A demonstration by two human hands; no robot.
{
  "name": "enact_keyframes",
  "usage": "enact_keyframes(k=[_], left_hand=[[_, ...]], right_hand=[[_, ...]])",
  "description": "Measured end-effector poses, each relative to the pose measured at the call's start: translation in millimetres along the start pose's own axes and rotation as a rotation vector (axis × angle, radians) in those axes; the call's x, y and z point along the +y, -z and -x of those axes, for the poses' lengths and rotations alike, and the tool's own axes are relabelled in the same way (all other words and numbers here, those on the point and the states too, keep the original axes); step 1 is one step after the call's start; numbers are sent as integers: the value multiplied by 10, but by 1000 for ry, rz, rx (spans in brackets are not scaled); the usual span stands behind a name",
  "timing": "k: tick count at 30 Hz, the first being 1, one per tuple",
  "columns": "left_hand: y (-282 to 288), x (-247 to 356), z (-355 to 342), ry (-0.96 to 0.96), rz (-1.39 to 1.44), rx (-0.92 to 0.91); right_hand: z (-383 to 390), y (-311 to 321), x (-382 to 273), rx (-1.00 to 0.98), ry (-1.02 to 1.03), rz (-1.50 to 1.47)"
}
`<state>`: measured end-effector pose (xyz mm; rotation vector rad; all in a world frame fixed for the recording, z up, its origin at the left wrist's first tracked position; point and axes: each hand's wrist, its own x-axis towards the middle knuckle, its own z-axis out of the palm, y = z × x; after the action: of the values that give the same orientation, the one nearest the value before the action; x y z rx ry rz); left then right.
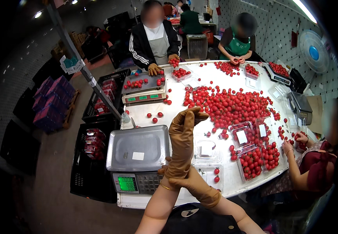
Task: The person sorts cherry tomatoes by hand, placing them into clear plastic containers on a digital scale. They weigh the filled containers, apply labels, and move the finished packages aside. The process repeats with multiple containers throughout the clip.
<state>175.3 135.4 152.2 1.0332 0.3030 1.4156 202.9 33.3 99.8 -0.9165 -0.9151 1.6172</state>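
Observation:
My left hand [182, 138], in a brown rubber glove, is raised over the table with its fingers stretched upward and the tips bent to the right. It holds nothing. My right hand [198, 188], gloved the same way, is closed around the left wrist at the glove's cuff. Just left of them stands a digital scale [131, 146] with a bare metal pan and a lit green display. Behind the hands spreads a large heap of cherry tomatoes [233, 105]. A clear clamshell box [207, 152] lies open to the right of my left hand.
Clear boxes of tomatoes [251, 163] stand at the right. A second scale [143, 87] bears loose tomatoes. Black crates [81, 171] with packed boxes sit left of the white table [145, 201]. A metal post [81, 58] rises at its left edge. Co-workers handle tomatoes around the table.

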Motion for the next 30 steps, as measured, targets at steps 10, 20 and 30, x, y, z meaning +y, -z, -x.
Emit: enact_keyframes(k=[10, 20, 30], left_hand=[[294, -316, 117, 371, 968, -72], [699, -579, 662, 126, -412, -158], [1072, -1526, 2088, 572, -1083, -907]], right_hand=[[-287, 633, 65, 169, 355, -480], [595, 1494, 741, 728, 240, 129], [1443, 1733, 1369, 697, -137, 641]])
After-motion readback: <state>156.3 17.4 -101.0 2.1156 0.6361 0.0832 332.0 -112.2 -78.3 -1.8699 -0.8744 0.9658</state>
